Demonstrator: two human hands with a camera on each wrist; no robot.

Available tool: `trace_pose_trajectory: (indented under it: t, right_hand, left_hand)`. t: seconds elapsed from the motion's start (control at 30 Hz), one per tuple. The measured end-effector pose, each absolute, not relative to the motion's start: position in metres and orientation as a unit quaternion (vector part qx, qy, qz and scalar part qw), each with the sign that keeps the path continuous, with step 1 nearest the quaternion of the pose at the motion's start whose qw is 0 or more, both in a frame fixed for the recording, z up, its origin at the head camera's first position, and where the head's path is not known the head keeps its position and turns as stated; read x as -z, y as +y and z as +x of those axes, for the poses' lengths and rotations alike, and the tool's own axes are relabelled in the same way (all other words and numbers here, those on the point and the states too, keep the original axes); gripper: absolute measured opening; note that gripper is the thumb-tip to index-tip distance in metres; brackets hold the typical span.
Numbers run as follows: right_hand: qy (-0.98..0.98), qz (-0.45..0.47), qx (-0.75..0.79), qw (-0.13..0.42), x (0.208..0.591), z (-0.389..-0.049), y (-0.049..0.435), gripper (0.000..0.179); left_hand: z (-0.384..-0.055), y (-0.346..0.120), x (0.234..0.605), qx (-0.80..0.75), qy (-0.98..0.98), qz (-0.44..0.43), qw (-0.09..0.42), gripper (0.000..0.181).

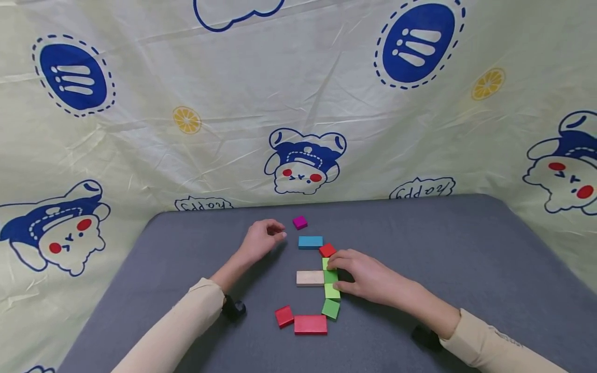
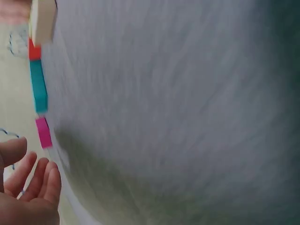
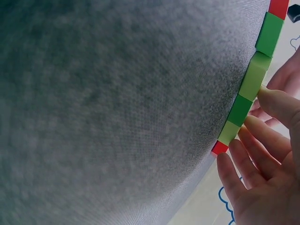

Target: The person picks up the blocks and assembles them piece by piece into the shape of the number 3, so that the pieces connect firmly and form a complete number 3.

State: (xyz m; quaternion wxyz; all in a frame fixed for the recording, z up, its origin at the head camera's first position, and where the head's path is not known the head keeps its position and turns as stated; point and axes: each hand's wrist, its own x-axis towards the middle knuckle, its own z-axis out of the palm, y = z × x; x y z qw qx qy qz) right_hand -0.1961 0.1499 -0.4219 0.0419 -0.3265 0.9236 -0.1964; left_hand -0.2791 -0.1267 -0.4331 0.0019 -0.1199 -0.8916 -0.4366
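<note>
My right hand (image 1: 366, 274) touches a column of green blocks from its right side. The thumb lies at the lower light green block (image 1: 332, 291) and the fingers at the upper light green block (image 1: 325, 263), with a green block (image 1: 330, 277) between. In the right wrist view the fingers (image 3: 262, 161) are fairly straight along the column. Left of the column a pale wooden block (image 1: 310, 278) meets the middle green block. My left hand (image 1: 262, 241) hovers with loosely bent fingers, holding nothing, left of a blue block (image 1: 310, 242) and a magenta block (image 1: 300, 223).
A small red block (image 1: 328, 250) sits between the blue block and the column's top. Below the column, a tilted green block (image 1: 330, 309) leads to a long red block (image 1: 310, 325) and another red block (image 1: 284, 316). The grey table (image 1: 186, 259) ends at a printed curtain (image 1: 233, 155).
</note>
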Motion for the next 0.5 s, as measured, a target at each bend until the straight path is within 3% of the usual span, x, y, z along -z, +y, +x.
trace_pose_trajectory:
  t: [0.5]
  right_hand:
    - [0.926, -0.318, 0.195, 0.055, 0.420, -0.197, 0.150, 0.036]
  left_hand:
    - [-0.312, -0.107, 0.442, 0.473, -0.876, -0.099, 0.011, 0.028]
